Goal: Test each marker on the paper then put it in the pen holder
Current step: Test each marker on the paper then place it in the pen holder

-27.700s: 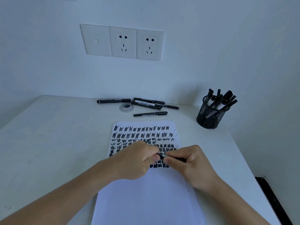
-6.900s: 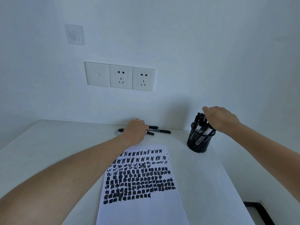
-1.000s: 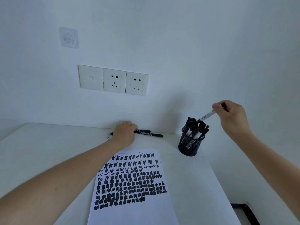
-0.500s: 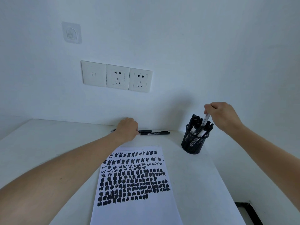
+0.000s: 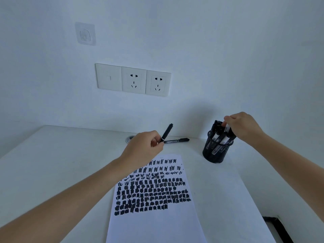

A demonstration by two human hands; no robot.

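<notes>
Behind the left hand, one marker lying on the surface is partly hidden, while that hand pinches another black marker tilted up beyond the paper and the right hand curls around a white-barrelled marker standing in the mesh pen holder.

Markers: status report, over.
Left grip holds raised marker. Right grip pinches second marker into holder. Third marker on desk. Nothing in the way.

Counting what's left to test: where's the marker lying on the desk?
In the head view, the marker lies near the back edge of the desk, between the left hand and the mesh pen holder.
</notes>
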